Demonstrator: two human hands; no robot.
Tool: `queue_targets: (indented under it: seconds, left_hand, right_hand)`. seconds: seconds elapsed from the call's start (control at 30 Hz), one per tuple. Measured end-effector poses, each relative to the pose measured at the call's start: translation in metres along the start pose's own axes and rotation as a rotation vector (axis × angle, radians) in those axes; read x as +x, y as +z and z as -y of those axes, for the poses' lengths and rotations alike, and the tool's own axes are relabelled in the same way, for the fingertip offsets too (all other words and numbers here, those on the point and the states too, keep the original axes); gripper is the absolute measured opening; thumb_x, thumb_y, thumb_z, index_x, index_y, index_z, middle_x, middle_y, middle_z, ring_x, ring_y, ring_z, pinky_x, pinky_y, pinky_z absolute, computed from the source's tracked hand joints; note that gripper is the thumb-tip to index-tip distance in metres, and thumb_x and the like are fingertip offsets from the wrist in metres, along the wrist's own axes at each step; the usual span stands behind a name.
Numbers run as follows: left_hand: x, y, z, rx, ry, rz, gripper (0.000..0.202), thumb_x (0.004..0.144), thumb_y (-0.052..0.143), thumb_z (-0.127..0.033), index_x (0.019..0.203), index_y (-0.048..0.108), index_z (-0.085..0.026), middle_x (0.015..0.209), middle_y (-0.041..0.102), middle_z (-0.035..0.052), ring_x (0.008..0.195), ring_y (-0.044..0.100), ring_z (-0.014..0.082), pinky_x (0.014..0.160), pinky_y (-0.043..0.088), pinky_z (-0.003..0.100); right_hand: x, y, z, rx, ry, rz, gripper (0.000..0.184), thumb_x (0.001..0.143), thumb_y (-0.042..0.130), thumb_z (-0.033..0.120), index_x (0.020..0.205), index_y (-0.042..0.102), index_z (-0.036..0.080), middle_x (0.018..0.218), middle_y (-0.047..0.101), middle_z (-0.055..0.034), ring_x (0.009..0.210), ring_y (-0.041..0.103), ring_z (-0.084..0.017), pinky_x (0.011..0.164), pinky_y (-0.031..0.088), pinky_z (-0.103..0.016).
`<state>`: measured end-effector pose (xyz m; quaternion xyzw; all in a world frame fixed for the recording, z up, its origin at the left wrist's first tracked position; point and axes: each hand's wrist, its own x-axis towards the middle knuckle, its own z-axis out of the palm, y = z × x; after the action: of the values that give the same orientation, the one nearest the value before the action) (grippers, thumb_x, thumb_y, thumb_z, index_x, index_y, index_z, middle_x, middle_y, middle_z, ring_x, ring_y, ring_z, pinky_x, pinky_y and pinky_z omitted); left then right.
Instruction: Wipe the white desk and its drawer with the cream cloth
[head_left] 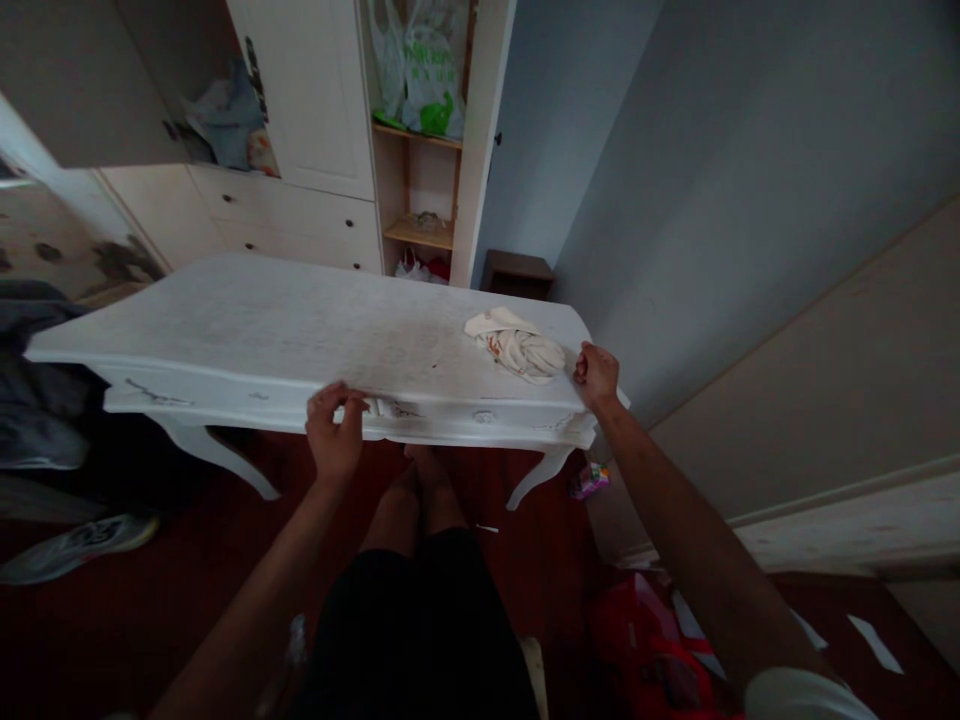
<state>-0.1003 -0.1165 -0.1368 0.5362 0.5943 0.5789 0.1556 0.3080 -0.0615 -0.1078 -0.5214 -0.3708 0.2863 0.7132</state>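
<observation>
A white table (315,310) with curved legs and carved trim on its front stands before me. My left hand (334,425) is at the table's front edge, left of its middle, fingers bent and thumb close to them. Whether anything is between those fingers is hidden. Over by the right end of the table, my right hand (598,372) is closed in a fist, and I cannot see inside it. Just left of that fist, a bunched cream cloth (521,347) with small reddish-brown marks lies on the tabletop, apart from the hand.
Behind the table stands a white wardrobe (315,90) with open doors and plastic bags (431,75) on a shelf. A grey wall (720,180) rises at the right. On the floor are a shoe (82,548), a small pink box (589,481) and a red bag (637,630).
</observation>
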Motion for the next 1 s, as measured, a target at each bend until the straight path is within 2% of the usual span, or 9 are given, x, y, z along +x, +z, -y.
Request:
queue_targets:
  seconds: [0.1, 0.17, 0.37, 0.43, 0.6, 0.73, 0.83, 0.9, 1.0]
  left_hand:
    - [-0.057, 0.007, 0.006, -0.25, -0.375, 0.184, 0.022, 0.077, 0.053, -0.044, 0.077, 0.062, -0.025, 0.066, 0.061, 0.0011, 0.064, 0.058, 0.0181, 0.066, 0.05, 0.033]
    - [-0.082, 0.018, 0.009, -0.299, -0.475, 0.31, 0.021, 0.073, 0.058, -0.046, 0.073, 0.063, -0.025, 0.062, 0.059, 0.0004, 0.059, 0.054, 0.0164, 0.059, 0.047, 0.031]
    - [-0.087, 0.06, -0.014, -0.494, -0.674, 0.581, 0.041, 0.065, 0.063, -0.057, 0.084, 0.066, -0.021, 0.073, 0.066, 0.0044, 0.059, 0.058, 0.015, 0.057, 0.046, 0.028]
    - [-0.077, 0.066, -0.031, -0.509, -0.618, 0.586, 0.039, 0.068, 0.063, -0.055, 0.087, 0.066, -0.021, 0.075, 0.066, 0.0037, 0.059, 0.057, 0.0133, 0.057, 0.045, 0.027]
    - [-0.036, 0.071, -0.064, -0.442, -0.237, 0.522, 0.028, 0.076, 0.058, -0.048, 0.083, 0.066, -0.022, 0.069, 0.061, 0.0012, 0.058, 0.054, 0.0126, 0.058, 0.045, 0.027]
    - [0.019, 0.095, -0.068, -0.336, -0.066, 0.487, 0.025, 0.078, 0.054, -0.039, 0.088, 0.065, -0.018, 0.075, 0.065, 0.003, 0.067, 0.059, 0.0145, 0.064, 0.048, 0.027]
    - [0.046, 0.122, -0.066, -0.106, -0.002, 0.455, 0.022, 0.08, 0.052, -0.03, 0.093, 0.065, -0.017, 0.082, 0.069, 0.0059, 0.076, 0.064, 0.0173, 0.073, 0.049, 0.029]
    - [0.051, 0.134, -0.067, 0.127, 0.052, 0.483, 0.024, 0.08, 0.053, -0.026, 0.098, 0.067, -0.018, 0.087, 0.071, 0.0073, 0.083, 0.066, 0.0205, 0.078, 0.049, 0.032]
    - [0.046, 0.139, -0.067, 0.368, 0.215, 0.566, 0.027, 0.079, 0.055, -0.024, 0.102, 0.069, -0.018, 0.096, 0.071, 0.0101, 0.094, 0.065, 0.0252, 0.085, 0.048, 0.035]
  right_hand:
    - [0.002, -0.001, -0.002, -0.007, 0.001, 0.01, 0.039, 0.078, 0.069, 0.038, 0.052, 0.047, 0.019, 0.04, 0.041, 0.0066, 0.032, 0.031, -0.004, 0.032, 0.024, -0.017]
    - [0.003, -0.001, -0.003, -0.004, 0.006, 0.016, 0.038, 0.08, 0.067, 0.036, 0.052, 0.048, 0.019, 0.039, 0.041, 0.0066, 0.032, 0.03, -0.004, 0.032, 0.023, -0.017]
    - [0.003, 0.0, -0.003, 0.014, 0.017, 0.015, 0.037, 0.08, 0.067, 0.036, 0.053, 0.048, 0.019, 0.04, 0.04, 0.0072, 0.032, 0.029, -0.004, 0.032, 0.024, -0.017]
    - [0.002, -0.001, -0.003, 0.018, 0.011, 0.013, 0.038, 0.08, 0.067, 0.037, 0.054, 0.047, 0.019, 0.04, 0.041, 0.007, 0.033, 0.03, -0.004, 0.033, 0.024, -0.017]
    - [0.0, -0.002, -0.003, -0.007, -0.029, -0.015, 0.037, 0.079, 0.068, 0.039, 0.055, 0.049, 0.019, 0.043, 0.042, 0.0066, 0.035, 0.032, -0.004, 0.034, 0.024, -0.018]
    - [-0.013, 0.001, 0.005, 0.071, -0.094, -0.136, 0.037, 0.078, 0.067, 0.037, 0.052, 0.046, 0.02, 0.043, 0.04, 0.0065, 0.036, 0.031, -0.004, 0.035, 0.024, -0.019]
    - [-0.053, 0.006, 0.005, 0.164, -0.107, -0.169, 0.041, 0.079, 0.065, 0.041, 0.053, 0.041, 0.021, 0.042, 0.035, 0.0075, 0.036, 0.028, -0.005, 0.035, 0.023, -0.019]
    - [-0.094, 0.009, -0.005, 0.268, -0.003, -0.064, 0.043, 0.08, 0.065, 0.044, 0.054, 0.04, 0.021, 0.041, 0.031, 0.0078, 0.035, 0.025, -0.005, 0.035, 0.021, -0.019]
    - [-0.154, 0.014, -0.035, 0.25, 0.387, 0.195, 0.044, 0.074, 0.073, 0.053, 0.058, 0.047, 0.021, 0.04, 0.029, 0.009, 0.033, 0.021, -0.004, 0.034, 0.016, -0.019]
